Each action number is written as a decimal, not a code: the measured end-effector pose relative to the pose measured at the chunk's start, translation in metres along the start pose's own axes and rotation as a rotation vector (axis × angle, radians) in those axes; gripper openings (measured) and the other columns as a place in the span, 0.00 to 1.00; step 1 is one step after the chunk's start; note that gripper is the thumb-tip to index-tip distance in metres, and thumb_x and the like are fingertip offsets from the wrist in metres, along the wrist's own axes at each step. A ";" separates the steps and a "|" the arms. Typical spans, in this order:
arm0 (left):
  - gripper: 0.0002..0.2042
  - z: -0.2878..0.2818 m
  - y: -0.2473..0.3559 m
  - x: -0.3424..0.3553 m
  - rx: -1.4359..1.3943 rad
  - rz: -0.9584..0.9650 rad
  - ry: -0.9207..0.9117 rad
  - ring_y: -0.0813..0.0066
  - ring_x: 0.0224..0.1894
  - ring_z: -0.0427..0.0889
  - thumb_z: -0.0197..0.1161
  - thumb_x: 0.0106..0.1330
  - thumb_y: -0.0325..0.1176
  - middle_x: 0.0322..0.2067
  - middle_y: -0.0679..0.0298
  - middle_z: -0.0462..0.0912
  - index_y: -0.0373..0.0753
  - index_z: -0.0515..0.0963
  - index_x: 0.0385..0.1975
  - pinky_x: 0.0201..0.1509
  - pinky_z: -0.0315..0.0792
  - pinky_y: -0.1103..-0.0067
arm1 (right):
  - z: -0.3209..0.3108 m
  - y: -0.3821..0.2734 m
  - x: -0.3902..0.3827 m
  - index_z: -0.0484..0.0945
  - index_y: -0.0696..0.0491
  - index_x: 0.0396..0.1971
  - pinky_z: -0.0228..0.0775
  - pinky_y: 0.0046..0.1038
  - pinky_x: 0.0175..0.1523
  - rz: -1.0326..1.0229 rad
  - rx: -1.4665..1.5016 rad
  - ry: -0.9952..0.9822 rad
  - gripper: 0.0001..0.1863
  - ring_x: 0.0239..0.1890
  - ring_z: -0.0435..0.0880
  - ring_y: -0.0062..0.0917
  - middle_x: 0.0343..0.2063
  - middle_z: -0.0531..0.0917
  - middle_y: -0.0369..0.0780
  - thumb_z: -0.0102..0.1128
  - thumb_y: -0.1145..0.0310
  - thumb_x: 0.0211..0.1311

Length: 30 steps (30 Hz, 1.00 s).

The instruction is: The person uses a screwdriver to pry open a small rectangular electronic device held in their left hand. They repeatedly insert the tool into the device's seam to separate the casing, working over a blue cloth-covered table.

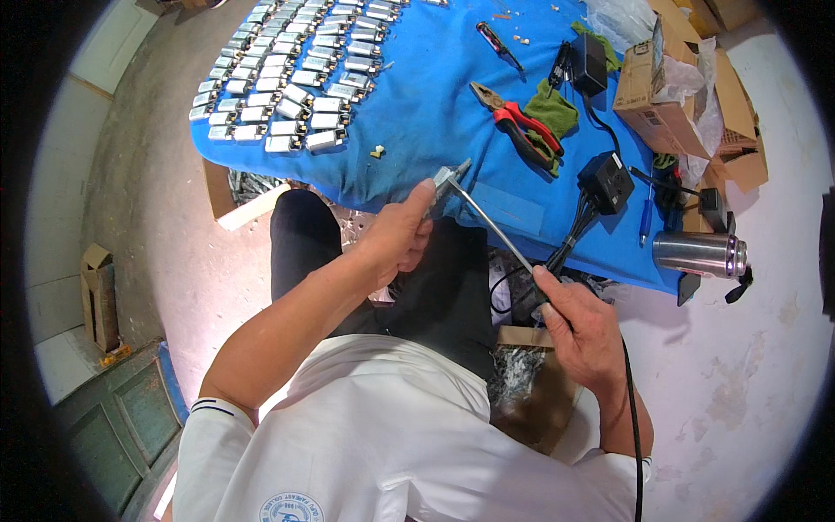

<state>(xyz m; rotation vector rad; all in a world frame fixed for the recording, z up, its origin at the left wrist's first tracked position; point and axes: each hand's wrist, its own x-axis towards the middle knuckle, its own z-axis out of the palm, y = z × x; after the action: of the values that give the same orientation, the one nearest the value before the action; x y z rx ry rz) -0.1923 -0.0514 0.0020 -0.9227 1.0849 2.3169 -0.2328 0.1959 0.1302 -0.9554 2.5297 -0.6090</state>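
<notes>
Just in front of the blue cloth (417,113), the left hand (396,239) is pinching a small metal piece (447,177) so it is staying steady, while the right hand (581,326) is wrapping its fingers around the soldering iron (494,230), whose tip is touching that piece

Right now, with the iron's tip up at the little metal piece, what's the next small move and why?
Probably keep the left hand steady and ease the soldering iron in the right hand onto the metal piece. The tip already lies right at the piece pinched in the left fingers, above the lap, so only a slight press seems needed.
</notes>
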 end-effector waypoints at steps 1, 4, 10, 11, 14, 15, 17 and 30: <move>0.28 0.000 -0.002 0.002 0.001 0.004 0.006 0.85 0.12 0.47 0.49 0.64 0.65 0.13 0.77 0.50 0.49 0.56 0.14 0.15 0.40 0.84 | -0.002 -0.002 0.001 0.75 0.50 0.55 0.72 0.35 0.35 0.004 -0.021 -0.008 0.20 0.29 0.79 0.40 0.30 0.78 0.45 0.57 0.72 0.60; 0.29 -0.001 -0.002 0.005 0.018 0.002 0.011 0.85 0.13 0.46 0.49 0.64 0.66 0.13 0.77 0.49 0.50 0.54 0.13 0.16 0.38 0.83 | -0.007 -0.003 0.005 0.76 0.50 0.54 0.72 0.35 0.34 0.005 -0.071 -0.019 0.20 0.29 0.79 0.40 0.30 0.79 0.45 0.57 0.71 0.60; 0.29 -0.002 0.002 0.005 0.011 -0.027 -0.004 0.85 0.13 0.45 0.48 0.64 0.67 0.13 0.78 0.49 0.50 0.54 0.13 0.16 0.39 0.83 | -0.010 -0.003 0.009 0.77 0.49 0.53 0.73 0.34 0.33 0.013 -0.056 -0.021 0.20 0.28 0.80 0.39 0.28 0.79 0.44 0.58 0.72 0.59; 0.29 -0.002 0.001 0.005 0.009 -0.031 0.003 0.85 0.13 0.45 0.48 0.64 0.67 0.14 0.78 0.49 0.50 0.54 0.13 0.16 0.39 0.83 | -0.010 -0.003 0.009 0.77 0.49 0.53 0.73 0.34 0.33 0.020 -0.069 -0.023 0.20 0.27 0.80 0.39 0.28 0.79 0.43 0.58 0.72 0.58; 0.29 -0.002 0.001 0.005 0.021 -0.033 0.018 0.85 0.13 0.45 0.48 0.64 0.67 0.14 0.77 0.49 0.50 0.54 0.13 0.17 0.40 0.83 | -0.009 -0.006 0.009 0.77 0.48 0.52 0.73 0.34 0.33 0.026 -0.103 -0.020 0.20 0.27 0.80 0.38 0.27 0.80 0.43 0.58 0.72 0.58; 0.29 -0.002 0.001 0.005 0.025 -0.027 0.013 0.85 0.14 0.45 0.48 0.64 0.67 0.14 0.77 0.49 0.50 0.54 0.13 0.17 0.40 0.83 | -0.010 -0.006 0.010 0.77 0.48 0.52 0.73 0.34 0.32 0.021 -0.111 -0.015 0.20 0.27 0.80 0.38 0.27 0.80 0.43 0.58 0.72 0.58; 0.29 -0.003 0.000 0.006 0.034 -0.014 0.003 0.85 0.14 0.46 0.48 0.64 0.67 0.14 0.77 0.48 0.50 0.54 0.13 0.17 0.40 0.83 | -0.011 -0.007 0.010 0.78 0.47 0.52 0.73 0.34 0.32 0.017 -0.114 -0.015 0.19 0.26 0.80 0.38 0.26 0.80 0.43 0.58 0.72 0.58; 0.30 -0.002 0.002 0.005 0.059 0.016 -0.006 0.84 0.15 0.45 0.49 0.60 0.70 0.14 0.78 0.47 0.51 0.54 0.14 0.18 0.39 0.83 | -0.015 -0.007 0.011 0.78 0.50 0.51 0.72 0.30 0.33 0.019 -0.127 -0.040 0.21 0.26 0.79 0.35 0.24 0.78 0.43 0.59 0.77 0.55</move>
<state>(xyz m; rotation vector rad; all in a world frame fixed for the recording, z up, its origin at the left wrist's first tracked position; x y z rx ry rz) -0.1957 -0.0537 -0.0013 -0.8881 1.1559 2.2860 -0.2439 0.1872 0.1446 -0.9748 2.5646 -0.4233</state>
